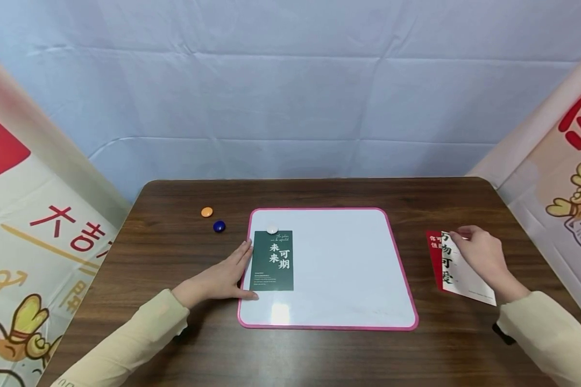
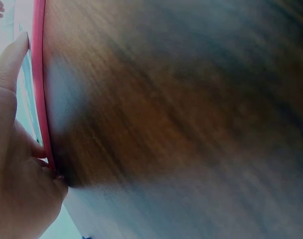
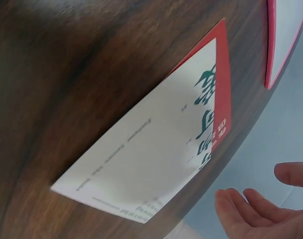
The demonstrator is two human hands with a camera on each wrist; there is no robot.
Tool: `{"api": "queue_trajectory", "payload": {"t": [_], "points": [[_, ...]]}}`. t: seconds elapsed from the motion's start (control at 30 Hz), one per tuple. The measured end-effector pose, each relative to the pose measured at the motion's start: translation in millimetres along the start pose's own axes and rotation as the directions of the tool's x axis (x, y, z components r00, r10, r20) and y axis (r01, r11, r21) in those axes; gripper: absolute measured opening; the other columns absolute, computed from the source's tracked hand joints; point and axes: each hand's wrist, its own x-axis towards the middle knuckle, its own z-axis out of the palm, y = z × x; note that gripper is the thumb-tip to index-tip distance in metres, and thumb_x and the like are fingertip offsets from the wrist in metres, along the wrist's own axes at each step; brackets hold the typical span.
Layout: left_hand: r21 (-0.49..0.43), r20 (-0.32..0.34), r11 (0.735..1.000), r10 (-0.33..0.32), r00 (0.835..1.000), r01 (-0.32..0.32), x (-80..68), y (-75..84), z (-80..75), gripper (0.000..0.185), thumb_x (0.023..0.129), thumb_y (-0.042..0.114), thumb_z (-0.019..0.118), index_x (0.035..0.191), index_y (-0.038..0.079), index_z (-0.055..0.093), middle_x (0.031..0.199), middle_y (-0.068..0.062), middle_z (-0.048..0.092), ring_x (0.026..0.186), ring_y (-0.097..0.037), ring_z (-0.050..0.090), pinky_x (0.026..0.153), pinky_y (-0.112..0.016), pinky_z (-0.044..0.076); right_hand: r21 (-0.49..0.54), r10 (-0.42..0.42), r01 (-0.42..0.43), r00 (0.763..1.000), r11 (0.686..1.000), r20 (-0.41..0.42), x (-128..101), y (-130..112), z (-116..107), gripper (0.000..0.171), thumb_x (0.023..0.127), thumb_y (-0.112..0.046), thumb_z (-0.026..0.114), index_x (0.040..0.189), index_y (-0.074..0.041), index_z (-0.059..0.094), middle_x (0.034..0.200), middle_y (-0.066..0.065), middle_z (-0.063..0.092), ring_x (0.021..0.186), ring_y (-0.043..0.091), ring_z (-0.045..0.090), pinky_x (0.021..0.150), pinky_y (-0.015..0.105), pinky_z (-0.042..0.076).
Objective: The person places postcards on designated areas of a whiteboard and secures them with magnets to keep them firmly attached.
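The white card (image 3: 151, 149) partly hides the red card (image 3: 222, 84)

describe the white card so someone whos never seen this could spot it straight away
On the brown table, look to the right of the pink-rimmed whiteboard. There, by the person's right hand, two cards overlap. The white card lies on top, its large green characters setting it apart from the red card partly hidden beneath it.

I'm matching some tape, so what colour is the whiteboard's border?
The whiteboard has a pink border; it shows best in the head view.
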Motion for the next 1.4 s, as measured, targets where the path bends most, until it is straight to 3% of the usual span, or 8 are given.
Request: {"api": "queue_trajectory", "payload": {"t": [0.4, 0.57, 0.97, 1.1, 1.2, 1.3, 1.4], "points": [[0.057, -0.014, 0.998, 0.022, 1.0, -0.022, -1.7, 1.3, -0.6, 0.115, 0.069, 0.073, 0.054, 0.146, 0.002, 0.005, 0.153, -0.013, -0.002, 0.139, -0.026, 0.003, 0.107, -0.039, 0.023, -0.039, 0.139, -0.138, 0.99, 0.99, 0.029, 2, 22, -6, 0.056, 0.093, -0.034, 0.043, 0.114, 0.018, 0.046, 0.113, 0.038, 0.048, 0.097, 0.049, 0.046, 0.07, 0.051, 0.04], [0.068, -0.024, 0.997, 0.026, 0.999, -0.024, -2.4, 1.2, 0.5, 0.114, 0.07, 0.073, 0.054, 0.145, 0.002, 0.006, 0.152, -0.014, -0.001, 0.139, -0.027, 0.003, 0.107, -0.04, 0.023, -0.057, 0.212, -0.211, 0.977, 0.976, 0.02, 2, 31, -5, 0.053, 0.092, -0.031, 0.044, 0.114, 0.018, 0.047, 0.113, 0.039, 0.047, 0.094, 0.047, 0.048, 0.066, 0.048, 0.042], [0.088, -0.026, 0.996, 0.033, 0.999, -0.031, -3.9, 2.7, -1.0, 0.114, 0.07, 0.074, 0.052, 0.145, 0.0, 0.007, 0.152, -0.015, -0.001, 0.139, -0.028, 0.003, 0.108, -0.04, 0.022, -0.149, 0.209, -0.197, 0.975, 0.969, 0.073, -7, 36, -18, 0.05, 0.09, -0.024, 0.047, 0.106, 0.023, 0.046, 0.108, 0.041, 0.047, 0.093, 0.053, 0.046, 0.071, 0.053, 0.041], [0.093, -0.03, 0.995, 0.037, 0.999, -0.034, -3.4, 1.3, -0.2, 0.114, 0.07, 0.075, 0.051, 0.145, 0.0, 0.008, 0.152, -0.015, 0.0, 0.139, -0.027, 0.003, 0.108, -0.04, 0.022, -0.177, 0.236, -0.216, 0.966, 0.96, 0.104, 0, 57, -11, 0.053, 0.089, -0.027, 0.049, 0.107, 0.023, 0.047, 0.104, 0.041, 0.049, 0.087, 0.051, 0.049, 0.067, 0.05, 0.043], [0.096, -0.03, 0.995, 0.039, 0.999, -0.036, -2.8, 0.2, 0.3, 0.114, 0.07, 0.075, 0.05, 0.145, 0.001, 0.007, 0.152, -0.014, -0.001, 0.139, -0.027, 0.003, 0.108, -0.04, 0.022, -0.182, 0.273, -0.246, 0.951, 0.952, 0.146, 16, 98, 6, 0.072, 0.087, -0.044, 0.051, 0.111, 0.024, 0.043, 0.104, 0.04, 0.048, 0.084, 0.046, 0.05, 0.064, 0.048, 0.044], [0.095, -0.028, 0.995, 0.038, 0.999, -0.035, -2.5, -0.2, 0.2, 0.114, 0.07, 0.075, 0.05, 0.145, 0.001, 0.007, 0.152, -0.014, -0.001, 0.139, -0.026, 0.002, 0.108, -0.04, 0.022, -0.197, 0.3, -0.263, 0.935, 0.945, 0.188, 24, 121, 16, 0.087, 0.083, -0.057, 0.051, 0.111, 0.024, 0.042, 0.095, 0.038, 0.049, 0.078, 0.039, 0.05, 0.058, 0.043, 0.044], [0.091, -0.026, 0.995, 0.031, 0.999, -0.029, -3.1, 0.8, -0.3, 0.114, 0.07, 0.074, 0.051, 0.145, 0.002, 0.006, 0.152, -0.013, -0.001, 0.139, -0.026, 0.003, 0.108, -0.04, 0.022, -0.233, 0.341, -0.287, 0.909, 0.929, 0.24, 19, 101, 9, 0.085, 0.084, -0.054, 0.052, 0.11, 0.026, 0.042, 0.093, 0.037, 0.05, 0.075, 0.036, 0.05, 0.059, 0.042, 0.045]]}}
